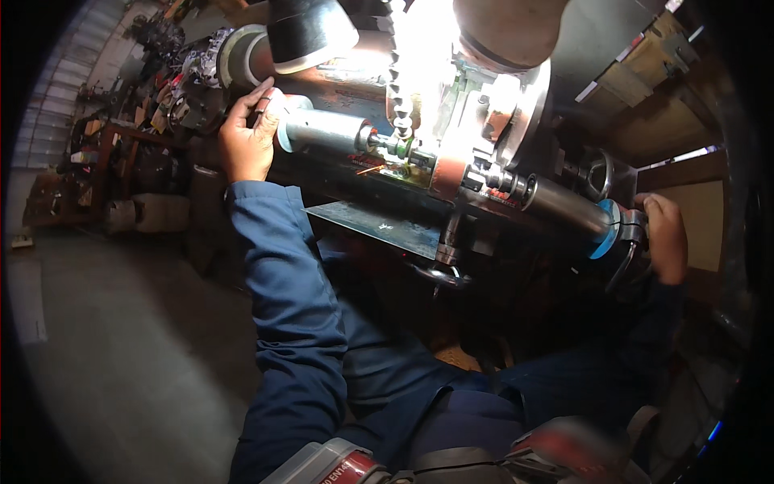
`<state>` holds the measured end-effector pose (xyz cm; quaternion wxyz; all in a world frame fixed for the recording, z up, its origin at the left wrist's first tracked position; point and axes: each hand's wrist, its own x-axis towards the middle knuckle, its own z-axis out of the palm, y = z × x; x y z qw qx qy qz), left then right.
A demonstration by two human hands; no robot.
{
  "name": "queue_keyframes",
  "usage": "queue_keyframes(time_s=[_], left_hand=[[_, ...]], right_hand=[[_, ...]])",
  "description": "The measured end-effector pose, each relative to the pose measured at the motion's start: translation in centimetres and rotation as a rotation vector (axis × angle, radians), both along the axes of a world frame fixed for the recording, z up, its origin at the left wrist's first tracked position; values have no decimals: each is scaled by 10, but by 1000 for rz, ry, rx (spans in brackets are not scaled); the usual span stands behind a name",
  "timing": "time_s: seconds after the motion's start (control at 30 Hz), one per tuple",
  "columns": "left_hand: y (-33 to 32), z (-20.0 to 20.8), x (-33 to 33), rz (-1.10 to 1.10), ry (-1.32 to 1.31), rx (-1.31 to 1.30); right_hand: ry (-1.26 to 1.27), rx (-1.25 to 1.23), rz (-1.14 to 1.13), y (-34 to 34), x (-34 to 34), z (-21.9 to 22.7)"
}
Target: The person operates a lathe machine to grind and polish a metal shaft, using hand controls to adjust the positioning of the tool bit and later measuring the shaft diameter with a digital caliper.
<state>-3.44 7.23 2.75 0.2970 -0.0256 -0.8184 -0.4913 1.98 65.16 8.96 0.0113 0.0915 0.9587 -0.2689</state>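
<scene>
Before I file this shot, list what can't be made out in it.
In the head view:
Machine's upper middle: washed out by glare.
Black cup-shaped fitting: cut off by the top edge.
Left end of the grey cylinder: partly covered by the left grip.
Right grip: blurred, so its contact with the clamp is unclear.
Far-left clutter: too small to sort out.
</scene>
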Motion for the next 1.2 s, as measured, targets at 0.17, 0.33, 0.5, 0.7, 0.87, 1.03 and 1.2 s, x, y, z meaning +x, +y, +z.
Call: queue_keyframes(time_s=[0.17, 0.33, 0.5, 0.7, 0.87, 1.03, 1.2], left_hand=[[7, 5, 4, 53, -40, 52], [6, 5, 1, 37, -21, 37], [5, 8, 5, 35, -39, -4], [5, 2, 2, -4, -84, 123], [5, 6, 7, 125, -96, -22], [3, 6, 9, 132, -22, -87], [11, 13, 12, 92, -20, 23]], right_hand=[[316, 158, -137, -51, 43, 1], [725, 238, -82, -59, 73, -44], [1026, 442, -61, -52, 76, -76], [578, 224, -36, -54, 55, -15], [57, -61, 59, -3, 9, 3], [-154, -65, 159, -7, -16, 8], [-429, -22, 251, -4, -40, 16]])
